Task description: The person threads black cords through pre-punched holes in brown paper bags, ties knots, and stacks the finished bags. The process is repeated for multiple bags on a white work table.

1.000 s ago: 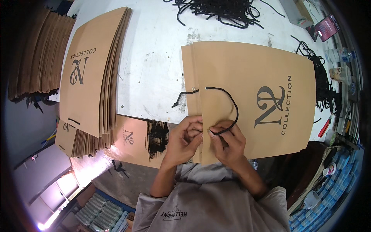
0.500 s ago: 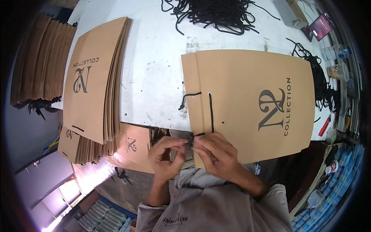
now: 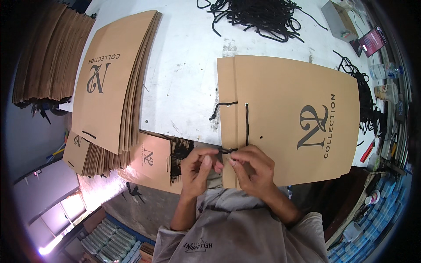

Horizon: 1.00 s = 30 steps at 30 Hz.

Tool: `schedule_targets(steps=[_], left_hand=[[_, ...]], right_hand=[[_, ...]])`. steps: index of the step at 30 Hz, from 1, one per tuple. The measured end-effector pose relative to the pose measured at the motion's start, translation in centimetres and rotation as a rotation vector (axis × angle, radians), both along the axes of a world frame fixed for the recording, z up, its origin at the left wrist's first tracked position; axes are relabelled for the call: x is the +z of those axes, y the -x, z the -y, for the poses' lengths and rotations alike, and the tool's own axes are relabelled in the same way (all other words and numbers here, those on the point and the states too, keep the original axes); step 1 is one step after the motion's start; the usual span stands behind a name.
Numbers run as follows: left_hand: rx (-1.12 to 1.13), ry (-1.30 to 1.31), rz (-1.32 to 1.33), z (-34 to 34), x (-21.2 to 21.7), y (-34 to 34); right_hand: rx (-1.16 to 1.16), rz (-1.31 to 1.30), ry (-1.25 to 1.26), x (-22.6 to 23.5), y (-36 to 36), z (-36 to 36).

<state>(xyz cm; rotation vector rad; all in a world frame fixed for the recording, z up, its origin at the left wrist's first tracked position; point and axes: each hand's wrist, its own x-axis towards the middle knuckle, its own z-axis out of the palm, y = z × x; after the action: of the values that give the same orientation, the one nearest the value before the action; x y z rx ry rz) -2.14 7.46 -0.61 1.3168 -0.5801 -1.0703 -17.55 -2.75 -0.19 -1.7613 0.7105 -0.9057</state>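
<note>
A flat brown paper bag (image 3: 280, 87) with dark print lies before me, its folded top strip on the left. A black cord (image 3: 247, 125) runs down from an eyelet toward my hands; its other knotted end (image 3: 213, 116) hangs past the bag's left edge. The cord comes out by the lower eyelet and reaches my left hand (image 3: 198, 171), whose fingers are closed on it beside the bag's edge. My right hand (image 3: 255, 168) rests over the bag's strip, thumb and fingers pinched close to the cord; what lies between them is hidden.
A stack of similar bags (image 3: 109, 79) stands at left, with more bags (image 3: 48, 57) beyond. Black cords (image 3: 258, 17) pile at the far side, others (image 3: 366, 96) at right. A phone (image 3: 372, 41), a grey box (image 3: 340, 22) and a red cutter (image 3: 367, 151) lie along the right.
The whole view has shifted slightly. My left fingers have come up to the cord beside the lower eyelet, and a short length of it now shows between my hands. The bag stays in place.
</note>
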Motion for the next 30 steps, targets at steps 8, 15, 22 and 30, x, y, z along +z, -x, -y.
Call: schedule_targets(steps=[8,15,22,30], left_hand=[[0.059,-0.121,-0.180,0.7,0.0,1.7],[-0.044,-0.012,0.731,1.1,0.4,0.9],[0.029,0.158,0.578,2.1,-0.8,0.9],[-0.053,0.164,0.573,2.3,-1.7,1.5]], right_hand=[[-0.145,0.103,-0.243,0.4,-0.5,-1.8],[-0.092,-0.173,-0.015,-0.9,-1.1,-0.5],[0.155,-0.177,-0.413,1.1,0.3,1.2],[0.098,-0.069,-0.493,0.2,1.0,1.8]])
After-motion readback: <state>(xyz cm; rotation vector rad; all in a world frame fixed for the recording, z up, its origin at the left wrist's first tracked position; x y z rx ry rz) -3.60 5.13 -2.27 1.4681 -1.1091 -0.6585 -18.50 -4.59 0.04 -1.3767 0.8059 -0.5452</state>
